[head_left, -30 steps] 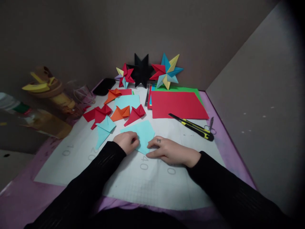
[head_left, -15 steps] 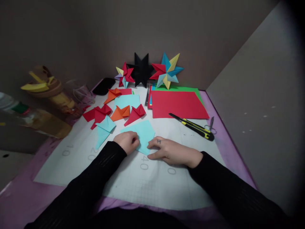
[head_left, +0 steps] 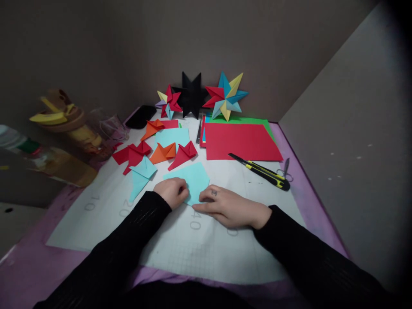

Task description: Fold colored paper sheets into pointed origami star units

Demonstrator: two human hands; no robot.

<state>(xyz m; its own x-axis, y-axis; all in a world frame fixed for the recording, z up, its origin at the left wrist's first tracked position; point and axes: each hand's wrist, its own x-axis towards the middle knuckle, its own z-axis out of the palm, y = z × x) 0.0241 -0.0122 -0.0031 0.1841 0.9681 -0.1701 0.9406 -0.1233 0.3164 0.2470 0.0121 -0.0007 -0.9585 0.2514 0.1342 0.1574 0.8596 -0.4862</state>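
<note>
A light-blue sheet of folding paper [head_left: 196, 178] with a folded, pointed outline lies flat before me. My left hand [head_left: 172, 192] is closed, its curled fingers pressing on the paper's left side. At the lower right edge rests my right hand [head_left: 225, 205], thumb stretched along the edge and forefinger on the paper, the two apart. To the left are folded paper pieces: a light-blue one [head_left: 141, 176], a red one [head_left: 183, 155], an orange one [head_left: 164, 152] and others. The paper under my left fingers is hidden.
Red card [head_left: 243, 141] tops a coloured stack, with a utility knife [head_left: 264, 171] and small scissors [head_left: 285, 171] nearby. Paper stars [head_left: 226, 98] lean on the wall. A phone [head_left: 140, 116], bottle [head_left: 61, 165] and clear cup [head_left: 111, 126] stand left. A white numbered sheet [head_left: 180, 253] covers the table.
My right thumb has slid left along the paper's lower edge, covering more of its lower corner. My left hand stays in place on the paper.
</note>
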